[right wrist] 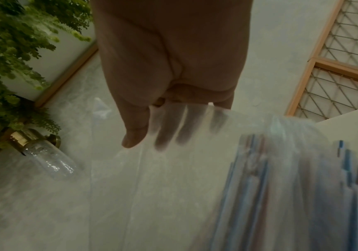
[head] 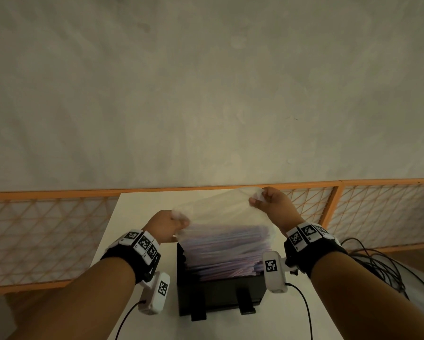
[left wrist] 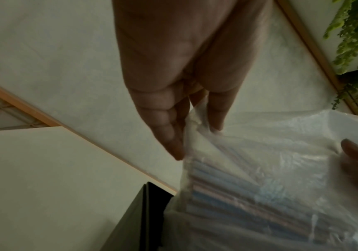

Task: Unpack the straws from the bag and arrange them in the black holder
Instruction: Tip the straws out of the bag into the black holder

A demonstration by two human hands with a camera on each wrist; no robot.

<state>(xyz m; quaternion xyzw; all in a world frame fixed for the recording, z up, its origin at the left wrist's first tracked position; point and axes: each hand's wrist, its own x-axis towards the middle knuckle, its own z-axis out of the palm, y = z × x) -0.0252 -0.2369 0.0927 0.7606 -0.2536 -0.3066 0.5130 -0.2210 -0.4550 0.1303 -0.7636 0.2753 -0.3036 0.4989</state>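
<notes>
My left hand (head: 168, 225) pinches the left corner of the clear plastic bag (head: 226, 209) between thumb and curled fingers, just left of centre in the head view; in the left wrist view the same grasp shows, with the film bunched between the thumb and the fingertips. My right hand (head: 271, 204) grips the opposite corner, higher and to the right of centre, and in the right wrist view its fingers (right wrist: 169, 129) show blurred through the film while the thumb lies on the near side. Between the two hands the bag is stretched out, sloping up toward the right. Below it the straws (head: 224, 253), pale pink and blue, lie in a thick horizontal stack, still veiled by the lower part of the film, and they sit in the black holder (head: 220, 294) at lower centre of the frame. I cannot tell how far the plastic is off them. The holder stands on the white counter (head: 137, 209). Black cables (head: 382, 263) lie at the lower right, an orange lattice railing (head: 59, 227) runs across behind the counter, and the right wrist view shows green foliage (right wrist: 12, 42) at upper left with a brass and glass lamp (right wrist: 42, 149) below it.
</notes>
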